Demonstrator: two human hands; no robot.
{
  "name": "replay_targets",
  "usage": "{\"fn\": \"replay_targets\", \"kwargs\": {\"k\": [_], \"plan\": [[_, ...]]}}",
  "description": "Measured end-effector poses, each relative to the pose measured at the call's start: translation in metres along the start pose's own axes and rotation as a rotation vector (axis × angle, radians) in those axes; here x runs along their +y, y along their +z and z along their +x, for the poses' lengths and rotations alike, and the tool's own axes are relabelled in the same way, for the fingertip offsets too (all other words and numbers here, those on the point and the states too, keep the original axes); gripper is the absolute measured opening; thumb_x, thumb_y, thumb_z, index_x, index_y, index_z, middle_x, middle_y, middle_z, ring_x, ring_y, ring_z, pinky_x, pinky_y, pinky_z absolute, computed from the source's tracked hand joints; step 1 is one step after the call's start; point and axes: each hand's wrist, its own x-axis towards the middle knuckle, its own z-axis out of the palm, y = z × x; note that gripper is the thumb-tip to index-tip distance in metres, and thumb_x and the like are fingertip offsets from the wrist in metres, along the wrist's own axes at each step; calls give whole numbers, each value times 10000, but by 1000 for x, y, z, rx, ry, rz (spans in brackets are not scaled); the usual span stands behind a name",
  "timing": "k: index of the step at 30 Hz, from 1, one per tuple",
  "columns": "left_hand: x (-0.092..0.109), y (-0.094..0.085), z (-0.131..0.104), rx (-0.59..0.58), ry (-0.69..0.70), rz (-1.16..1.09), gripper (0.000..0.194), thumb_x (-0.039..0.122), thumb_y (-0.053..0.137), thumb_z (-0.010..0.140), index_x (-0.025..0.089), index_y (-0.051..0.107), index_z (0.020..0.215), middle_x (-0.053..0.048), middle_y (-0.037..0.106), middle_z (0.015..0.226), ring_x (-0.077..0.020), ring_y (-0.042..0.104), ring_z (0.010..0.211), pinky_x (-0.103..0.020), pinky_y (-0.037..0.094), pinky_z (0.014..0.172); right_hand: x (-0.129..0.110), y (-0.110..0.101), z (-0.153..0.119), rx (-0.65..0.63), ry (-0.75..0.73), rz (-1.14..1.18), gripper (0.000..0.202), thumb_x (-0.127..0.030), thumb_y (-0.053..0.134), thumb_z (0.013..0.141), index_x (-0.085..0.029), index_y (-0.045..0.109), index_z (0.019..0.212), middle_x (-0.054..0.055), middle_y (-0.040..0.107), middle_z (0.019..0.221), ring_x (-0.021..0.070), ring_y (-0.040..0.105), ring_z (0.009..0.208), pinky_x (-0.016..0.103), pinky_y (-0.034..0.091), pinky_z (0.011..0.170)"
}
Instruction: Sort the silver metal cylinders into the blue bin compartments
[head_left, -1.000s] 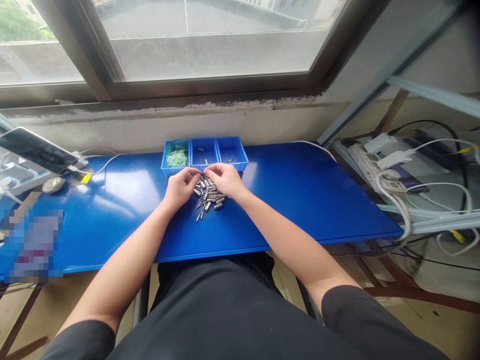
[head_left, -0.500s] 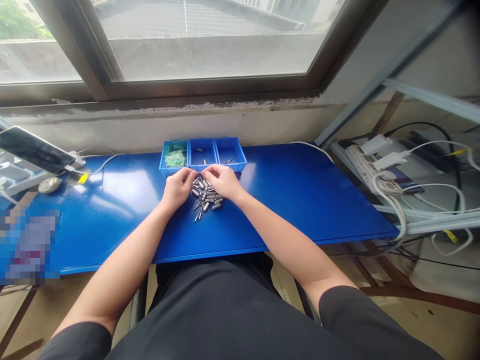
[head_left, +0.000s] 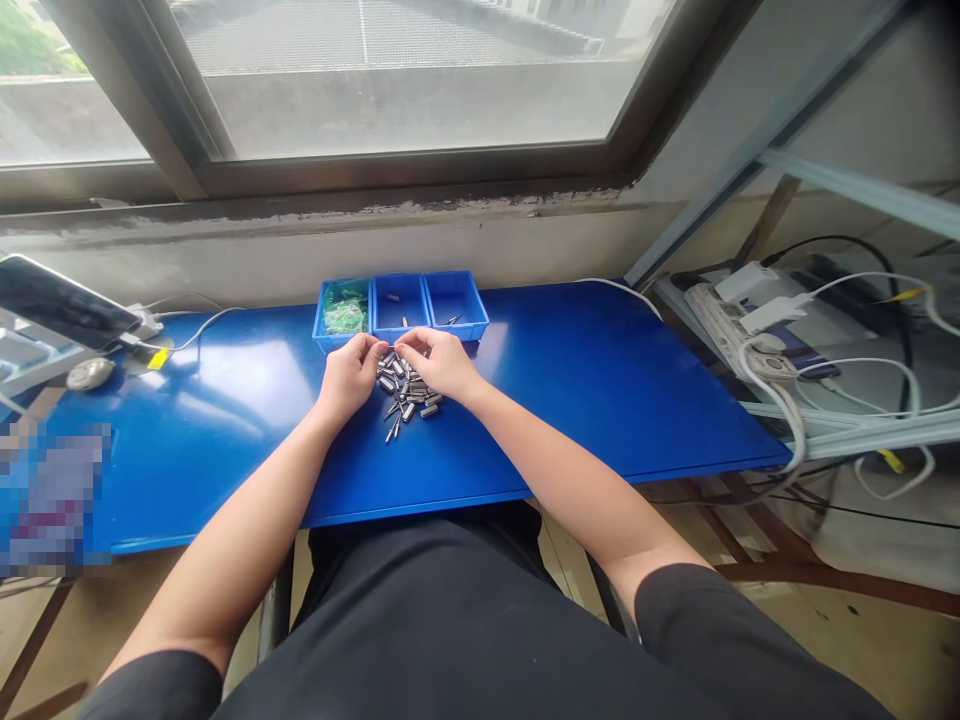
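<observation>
Several small silvery metal parts [head_left: 409, 388] lie in a loose pile on the blue table [head_left: 585, 400]. Over the pile's far edge, my left hand [head_left: 351, 375] and my right hand [head_left: 442, 365] meet with fingertips pinched close together. A tiny dark piece shows between the fingertips, too small to make out. Just beyond my hands stands a blue bin [head_left: 457, 300] with three compartments: a green bag [head_left: 346, 312] fills the left one, and a few small metal pieces lie in the middle and right ones.
A phone [head_left: 64, 300] on a stand and a pale rounded object [head_left: 90, 373] are at the left. At the right, a white power strip [head_left: 739, 335] with plugs and cables sits on a metal frame. A window is behind the table.
The whole view has shifted slightly. Both hands keep nearly the same pinched pose over the pile, with their fingertips a little differently placed.
</observation>
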Motion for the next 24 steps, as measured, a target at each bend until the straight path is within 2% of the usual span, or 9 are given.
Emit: {"fn": "replay_targets", "kwargs": {"k": [7, 15, 24], "plan": [[2, 0, -1, 5, -14, -22, 358, 477, 500, 984, 199, 603, 785, 26, 564, 549, -128, 520, 524, -267, 393, 579, -1, 1, 0, 3, -23, -4, 111, -257, 670, 870, -191, 739, 927, 49, 771, 938, 177, 696, 853, 322, 547, 835], [3, 2, -1, 41, 2, -88, 217, 417, 640, 897, 207, 674, 939, 46, 542, 568, -119, 496, 525, -254, 396, 576, 6, 1, 4, 28, 45, 48, 122, -264, 645, 878, -180, 731, 895, 55, 776, 928, 182, 709, 862, 329, 556, 840], [-1, 1, 1, 33, -7, -29, 243, 421, 584, 935, 200, 610, 838, 21, 577, 622, -130, 515, 573, -255, 395, 585, 4, 5, 1, 54, -4, 75, 133, -272, 675, 864, -169, 735, 923, 73, 778, 948, 191, 719, 870, 330, 563, 833]]}}
